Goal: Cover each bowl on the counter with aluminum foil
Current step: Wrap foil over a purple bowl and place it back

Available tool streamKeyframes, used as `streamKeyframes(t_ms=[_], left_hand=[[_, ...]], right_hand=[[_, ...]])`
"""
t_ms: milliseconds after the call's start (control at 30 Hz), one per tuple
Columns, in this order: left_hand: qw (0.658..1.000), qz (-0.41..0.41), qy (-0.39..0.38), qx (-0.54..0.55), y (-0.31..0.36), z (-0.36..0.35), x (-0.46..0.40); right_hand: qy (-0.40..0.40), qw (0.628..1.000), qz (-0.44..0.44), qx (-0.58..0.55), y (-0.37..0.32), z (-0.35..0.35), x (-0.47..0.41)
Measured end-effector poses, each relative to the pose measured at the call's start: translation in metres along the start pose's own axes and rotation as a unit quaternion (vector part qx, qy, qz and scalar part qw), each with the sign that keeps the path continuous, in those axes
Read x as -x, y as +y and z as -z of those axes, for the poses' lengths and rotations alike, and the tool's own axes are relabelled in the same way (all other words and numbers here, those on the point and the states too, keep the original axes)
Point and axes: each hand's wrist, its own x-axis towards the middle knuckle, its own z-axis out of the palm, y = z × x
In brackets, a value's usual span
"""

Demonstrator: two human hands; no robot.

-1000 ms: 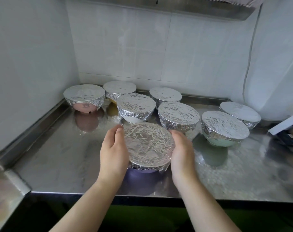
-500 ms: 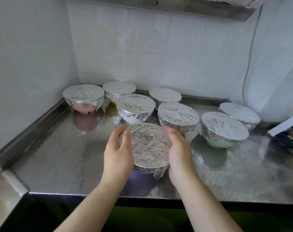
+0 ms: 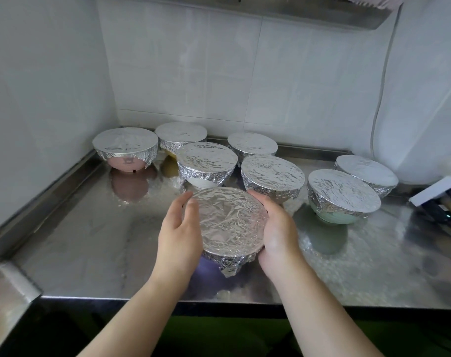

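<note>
Both hands, left hand (image 3: 179, 234) and right hand (image 3: 277, 231), are cupping the foil-covered bowl (image 3: 232, 222); its loose front flap (image 3: 228, 266) is needing pressing flat.

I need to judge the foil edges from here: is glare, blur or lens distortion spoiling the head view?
Head view: soft daylight, no harsh glare; the steel counter mirrors the bowls as dull smudges. Wide-angle bending curves the wall edges. The near bowl between left hand and right hand is sharp, foil creases legible; far-right utensils are blurry.
</note>
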Motion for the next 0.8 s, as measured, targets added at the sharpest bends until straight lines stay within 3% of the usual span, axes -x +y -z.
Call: streamKeyframes(t_ms=[133, 267, 467, 667, 800], left_hand=[[1.000, -0.001, -0.011, -0.004, 0.008, 0.008, -0.009], [1.000, -0.004, -0.001, 0.009, 0.010, 0.011, -0.008], [1.000, 0.006, -0.014, -0.001, 0.007, 0.000, 0.001], [0.999, 0.041, -0.001, 0.023, 0.010, -0.004, -0.001], [0.997, 0.074, -0.023, 0.014, 0.015, 0.001, -0.005]], right_hand=[[-0.007, 0.999, 0.004, 0.035, -0.002, 0.011, 0.001], [-0.008, 0.988, 0.077, 0.134, -0.018, 0.016, -0.007], [-0.098, 0.964, 0.077, 0.234, -0.019, 0.006, -0.009], [-0.025, 0.972, 0.105, 0.207, -0.002, 0.006, -0.006], [-0.035, 0.960, 0.118, 0.250, -0.005, 0.012, -0.001]])
